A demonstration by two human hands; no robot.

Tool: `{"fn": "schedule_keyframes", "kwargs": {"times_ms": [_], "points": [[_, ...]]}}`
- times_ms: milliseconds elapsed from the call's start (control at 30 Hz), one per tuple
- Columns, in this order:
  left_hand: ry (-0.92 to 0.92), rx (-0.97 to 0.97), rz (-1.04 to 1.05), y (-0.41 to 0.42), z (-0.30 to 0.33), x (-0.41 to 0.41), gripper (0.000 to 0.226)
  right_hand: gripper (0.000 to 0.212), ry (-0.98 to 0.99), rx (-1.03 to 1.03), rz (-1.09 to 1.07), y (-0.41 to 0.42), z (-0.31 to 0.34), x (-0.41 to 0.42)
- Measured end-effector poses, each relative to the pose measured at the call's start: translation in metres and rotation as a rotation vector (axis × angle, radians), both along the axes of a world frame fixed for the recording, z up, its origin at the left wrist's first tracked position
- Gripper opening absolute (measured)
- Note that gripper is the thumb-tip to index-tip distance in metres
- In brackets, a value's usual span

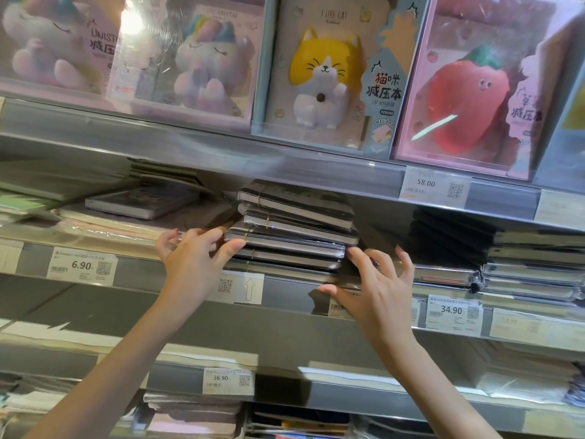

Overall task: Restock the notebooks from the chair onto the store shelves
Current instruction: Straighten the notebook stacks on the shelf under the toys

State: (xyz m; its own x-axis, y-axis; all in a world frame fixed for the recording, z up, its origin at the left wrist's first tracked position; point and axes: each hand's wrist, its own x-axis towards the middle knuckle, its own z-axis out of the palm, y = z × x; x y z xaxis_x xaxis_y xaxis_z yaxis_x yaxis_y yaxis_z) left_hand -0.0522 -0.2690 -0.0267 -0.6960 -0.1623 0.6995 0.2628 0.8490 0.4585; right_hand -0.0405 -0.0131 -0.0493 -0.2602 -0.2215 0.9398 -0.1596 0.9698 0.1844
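The person is working at the shelf [294, 299] step, tidying a stack of dark notebooks [291, 231] that sits between the two hands. The chair is not showing. I think the stack is being squared up, because its books are lying a little crooked.

The left hand [193, 258] is touching the left side of the stack, with its thumb and a finger pressing on the edge of one book. The right hand [376, 286] is lying at the bottom right corner of the stack with fingers spread and nearly straight, gripping nothing.

Next, I think both hands need to push gently inward so the books are lining up.

Above the hands, big boxes are standing in a row. The cat box [329, 71] is saying "I LIKE CAT" and "CAT NOTEBOOK".

Small price tags are reading 58.00 [425, 182], 34.90 [451, 309], 6.90 [81, 265] and 36.90 [220, 378].
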Motion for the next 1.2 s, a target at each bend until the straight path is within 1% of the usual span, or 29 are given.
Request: {"fn": "schedule_keyframes", "kwargs": {"times_ms": [133, 267, 367, 500, 633, 767, 833, 900, 967, 1033, 1100, 1133, 1200], "points": [[-0.021, 0.04, -0.024, -0.001, -0.001, -0.001, 0.035, 0.072, -0.027, 0.082, 0.02, -0.005, -0.003, -0.002], [-0.018, 0.075, -0.045, -0.001, -0.001, 0.0, 0.04, 0.069, -0.029, 0.098, 0.016, -0.007, -0.006, -0.004], [0.005, 0.097, -0.084, -0.002, -0.004, -0.002, 0.036, 0.066, -0.019, 0.087, 0.035, -0.006, -0.007, -0.005], [0.044, 0.145, -0.086, -0.002, -0.006, -0.002, 0.047, 0.066, -0.008, 0.086, 0.068, -0.005, -0.006, -0.005], [0.07, 0.172, -0.136, -0.002, -0.004, 0.005, 0.049, 0.066, 0.001, 0.117, 0.035, 0.004, 0.001, -0.001], [0.0, 0.161, -0.162, -0.009, -0.003, 0.006, 0.058, 0.062, 0.038, 0.105, 0.037, 0.011, 0.01, 0.005], [-0.027, 0.168, -0.175, -0.011, 0.0, 0.006, 0.056, 0.057, 0.041, 0.052, 0.062, 0.01, 0.015, 0.009], [-0.04, 0.187, -0.201, -0.011, 0.004, 0.007, 0.051, 0.052, 0.007, -0.018, 0.085, 0.009, 0.021, 0.011], [-0.046, 0.193, -0.211, -0.01, 0.009, 0.008, 0.053, 0.053, -0.051, -0.078, 0.099, 0.009, 0.027, 0.011], [-0.068, 0.188, -0.219, -0.01, 0.014, 0.01, 0.056, 0.061, -0.131, -0.116, 0.092, 0.009, 0.033, 0.011], [-0.078, 0.185, -0.242, -0.01, 0.019, 0.01, 0.052, 0.072, -0.224, -0.103, 0.08, 0.008, 0.037, 0.011], [-0.077, 0.182, -0.261, -0.01, 0.022, 0.01, 0.047, 0.075, -0.266, -0.094, 0.082, 0.007, 0.038, 0.011], [-0.087, 0.179, -0.3, -0.007, 0.024, 0.008, 0.041, 0.072, -0.313, -0.105, 0.09, 0.004, 0.04, 0.012]]}}
